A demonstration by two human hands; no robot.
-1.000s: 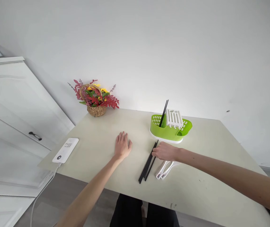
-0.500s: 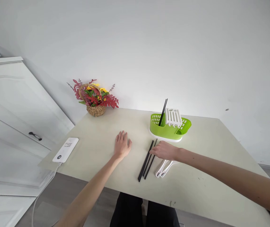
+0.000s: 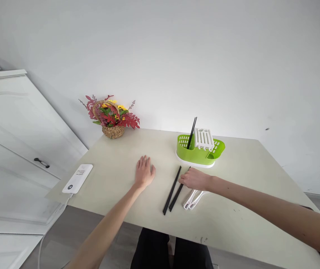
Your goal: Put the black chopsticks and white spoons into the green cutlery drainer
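Observation:
My left hand [image 3: 144,174] lies flat on the beige table [image 3: 249,209], fingers stretched out, holding nothing. My right hand [image 3: 195,179] rests palm down with its fingertips on the upper ends of black chopsticks [image 3: 172,189] that lie on the table; one chopstick lies a little apart to the left. Its fingers are curled over them, but whether they grip is unclear. Under the right hand's wrist lie two white spoons [image 3: 192,199]. Behind the hand stands a green cutlery drainer [image 3: 200,151] with a white insert and two black chopsticks [image 3: 191,133] upright in it.
A wicker basket of red and yellow flowers [image 3: 111,118] stands at the table's far left by the wall. A white power strip [image 3: 77,178] lies at the left edge, its cable hanging down. A white cabinet door [image 3: 16,123] leans at the left.
The chopsticks under my right hand have spread apart, one now lying clear to the left. My left hand has stayed still.

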